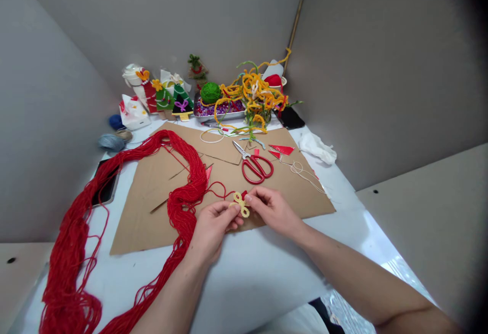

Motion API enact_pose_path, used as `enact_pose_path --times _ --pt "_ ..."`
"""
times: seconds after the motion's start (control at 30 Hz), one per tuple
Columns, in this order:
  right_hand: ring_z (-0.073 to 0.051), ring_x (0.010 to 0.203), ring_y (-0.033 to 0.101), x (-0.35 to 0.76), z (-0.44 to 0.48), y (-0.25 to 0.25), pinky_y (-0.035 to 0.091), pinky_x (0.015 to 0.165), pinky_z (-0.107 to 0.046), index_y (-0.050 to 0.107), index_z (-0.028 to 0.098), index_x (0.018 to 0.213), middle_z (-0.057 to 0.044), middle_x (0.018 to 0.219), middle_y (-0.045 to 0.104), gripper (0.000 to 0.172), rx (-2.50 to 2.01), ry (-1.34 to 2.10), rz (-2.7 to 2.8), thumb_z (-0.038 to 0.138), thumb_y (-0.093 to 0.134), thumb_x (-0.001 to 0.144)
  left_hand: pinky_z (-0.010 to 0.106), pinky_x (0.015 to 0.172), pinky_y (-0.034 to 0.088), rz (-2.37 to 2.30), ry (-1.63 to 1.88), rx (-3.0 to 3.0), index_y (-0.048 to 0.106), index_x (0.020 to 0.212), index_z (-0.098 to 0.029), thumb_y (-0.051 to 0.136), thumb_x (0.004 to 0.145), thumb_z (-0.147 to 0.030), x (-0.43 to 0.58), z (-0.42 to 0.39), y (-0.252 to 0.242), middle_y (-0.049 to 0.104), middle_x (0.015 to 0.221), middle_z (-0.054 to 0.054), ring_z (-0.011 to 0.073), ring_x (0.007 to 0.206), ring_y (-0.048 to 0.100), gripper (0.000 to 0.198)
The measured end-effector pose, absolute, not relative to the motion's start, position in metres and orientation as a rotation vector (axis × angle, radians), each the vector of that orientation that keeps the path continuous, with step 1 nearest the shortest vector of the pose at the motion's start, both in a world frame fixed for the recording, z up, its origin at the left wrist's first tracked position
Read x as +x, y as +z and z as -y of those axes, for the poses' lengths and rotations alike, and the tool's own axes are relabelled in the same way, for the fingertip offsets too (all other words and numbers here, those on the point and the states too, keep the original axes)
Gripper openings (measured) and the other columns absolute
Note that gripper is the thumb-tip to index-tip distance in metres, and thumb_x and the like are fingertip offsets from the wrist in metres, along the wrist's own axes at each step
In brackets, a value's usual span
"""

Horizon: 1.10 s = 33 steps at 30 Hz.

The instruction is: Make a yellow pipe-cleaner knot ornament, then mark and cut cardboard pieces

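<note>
Two hands are working right over the near edge of a cardboard sheet [297, 196]: the left hand [213, 224] and right hand [272, 212] have their fingers [249, 199] pinched together on a small yellow pipe-cleaner bow [240, 204]. Its loops are already formed, lumpy and fuzzy, with a bit of red showing at the top. A hank of red yarn [186, 191] lies across the sheet's left side, and red scissors [257, 169] sit on it behind the hands. Past the sheet's far edge there's a tray of beads [219, 116], a green yarn ball [210, 92], and a tangle of orange pipe cleaners [253, 95].
</note>
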State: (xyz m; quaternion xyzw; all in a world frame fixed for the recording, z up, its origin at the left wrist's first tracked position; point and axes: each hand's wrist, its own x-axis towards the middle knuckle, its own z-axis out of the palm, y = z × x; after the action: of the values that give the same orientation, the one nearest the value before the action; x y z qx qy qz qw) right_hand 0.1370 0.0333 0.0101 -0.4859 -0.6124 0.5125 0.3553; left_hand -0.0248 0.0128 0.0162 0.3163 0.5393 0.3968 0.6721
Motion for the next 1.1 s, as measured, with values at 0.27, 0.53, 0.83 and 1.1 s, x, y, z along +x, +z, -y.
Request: enact_pose_path --times 0.27,0.53,0.83,1.1 --pt "-0.012 0.063 0.053 0.135 -0.032 0.002 0.042 0.057 -0.022 0.064 0.015 0.077 -0.002 0.069 0.061 0.023 -1.212 1.401 1.573 0.036 0.057 0.082 0.021 0.054 0.041 -1.392 0.809 1.109 0.064 0.063 -0.015 0.066 0.070 -0.029 -0.022 -0.008 0.019 0.062 0.056 0.001 0.0118 0.054 0.054 0.016" --pt "-0.011 0.059 0.049 0.133 -0.030 0.005 0.038 0.054 -0.021 0.061 0.016 0.069 0.000 0.064 0.056 0.018 -1.232 1.264 1.631 0.028 0.056 0.081 0.021 0.056 0.041 -1.454 0.770 1.209 0.064 0.064 -0.016 0.063 0.071 -0.028 -0.022 -0.004 0.016 0.064 0.060 0.001 0.0126 0.057 0.054 0.013" --pt "-0.012 0.067 0.056 0.140 -0.036 0.007 0.045 0.061 -0.022 0.062 0.015 0.092 -0.003 0.081 0.065 0.027 -1.193 1.500 1.505 0.040 0.060 0.080 0.020 0.052 0.039 -1.354 0.862 0.950 0.065 0.066 -0.015 0.069 0.068 -0.036 -0.023 -0.010 0.020 0.060 0.054 -0.001 0.0101 0.051 0.052 0.022" --pt "-0.009 0.056 0.049 0.148 -0.044 0.013 0.037 0.054 -0.022 0.061 0.015 0.074 0.002 0.062 0.058 0.025 -1.305 1.450 1.435 0.039 0.063 0.076 0.021 0.054 0.041 -1.336 0.946 0.913 0.068 0.078 -0.014 0.064 0.074 -0.043 -0.025 -0.013 0.016 0.068 0.070 0.005 0.0100 0.055 0.054 0.030"
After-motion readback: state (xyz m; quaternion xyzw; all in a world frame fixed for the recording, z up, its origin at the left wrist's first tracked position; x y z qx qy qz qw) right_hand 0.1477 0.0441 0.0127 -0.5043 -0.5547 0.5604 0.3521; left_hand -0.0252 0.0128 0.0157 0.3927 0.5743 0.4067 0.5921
